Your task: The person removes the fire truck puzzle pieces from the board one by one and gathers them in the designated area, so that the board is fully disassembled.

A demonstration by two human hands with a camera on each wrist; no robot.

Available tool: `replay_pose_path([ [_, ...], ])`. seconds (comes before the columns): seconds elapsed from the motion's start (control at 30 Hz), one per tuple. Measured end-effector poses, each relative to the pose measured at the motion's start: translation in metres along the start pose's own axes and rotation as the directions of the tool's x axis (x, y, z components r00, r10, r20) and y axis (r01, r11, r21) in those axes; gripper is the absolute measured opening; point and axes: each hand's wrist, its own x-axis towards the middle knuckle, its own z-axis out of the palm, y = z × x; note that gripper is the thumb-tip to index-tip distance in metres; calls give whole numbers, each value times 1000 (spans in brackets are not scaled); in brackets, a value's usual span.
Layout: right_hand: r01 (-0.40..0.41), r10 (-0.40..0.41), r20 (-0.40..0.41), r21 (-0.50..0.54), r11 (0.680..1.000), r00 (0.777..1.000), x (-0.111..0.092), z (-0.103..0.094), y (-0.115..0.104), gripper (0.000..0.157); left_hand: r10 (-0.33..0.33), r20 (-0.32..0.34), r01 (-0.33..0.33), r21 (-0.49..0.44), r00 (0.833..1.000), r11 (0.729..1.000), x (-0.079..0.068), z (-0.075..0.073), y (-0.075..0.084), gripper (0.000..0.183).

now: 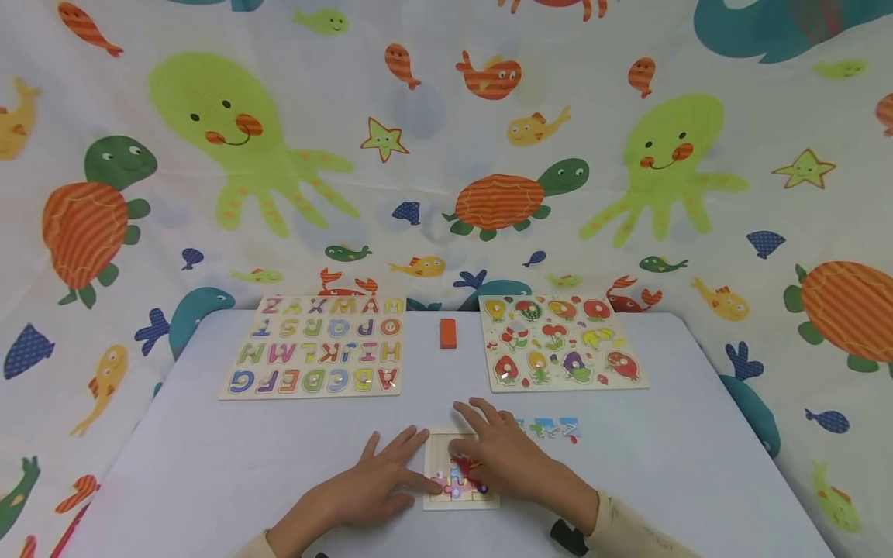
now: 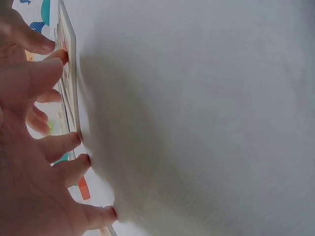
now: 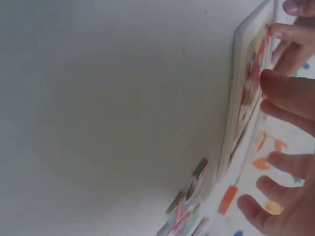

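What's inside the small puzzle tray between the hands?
In the puzzle tray, jigsaw pieces lie in the lower part; bare wood shows upper left. The right hand covers its upper right and the left hand overlaps its lower left; what lies beneath is hidden.

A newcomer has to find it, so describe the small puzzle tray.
On the white table, find the letter board and fruit board at the far side. Nearer, roughly between them, the left hand and right hand reach over a small wooden tray. Unlike those larger boards, it holds interlocking jigsaw pieces and is only partly filled.
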Motion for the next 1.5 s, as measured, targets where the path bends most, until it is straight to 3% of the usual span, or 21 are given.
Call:
replay_pose_path([
  [0.1, 70, -70, -1, -82, 994, 998, 5, 1, -4, 39, -1, -1, 1, 6, 1000, 1000, 0, 0, 1, 41],
  [0.23, 148, -148, 8, -117, 982, 989, 9, 0, -5, 38, -3, 4, 3, 9, 1000, 1000, 0, 0, 1, 42],
  [0.47, 174, -172, 31, -99, 980, 985, 11, -3, -3, 30, 11, 0, -11, 6, 1000, 1000, 1, 1, -1, 43],
  [0.7, 221, -217, 56, -75, 972, 975, 12, -4, -3, 32, 3, 6, -3, -5, 1000, 1000, 3, 2, -3, 41],
  [0.87, 188, -187, 39, -14, 982, 982, 9, -1, -5, 35, -10, 5, 10, 5, 1000, 1000, 3, 3, -2, 41],
  [1.07, 131, -131, 15, -12, 991, 991, 8, 2, -5, 36, -5, -5, 5, 16, 1000, 1000, 2, 1, 0, 42],
  [1.2, 89, -93, 35, 83, 993, 995, 9, 4, -4, 39, -2, -5, 2, 9, 1000, 1000, 2, 2, 0, 42],
  [1.5, 8, -20, 30, 344, 939, 999, 9, 8, -1, 33, -21, 9, 21, -18, 1000, 1000, 3, 1, 1, 42],
])
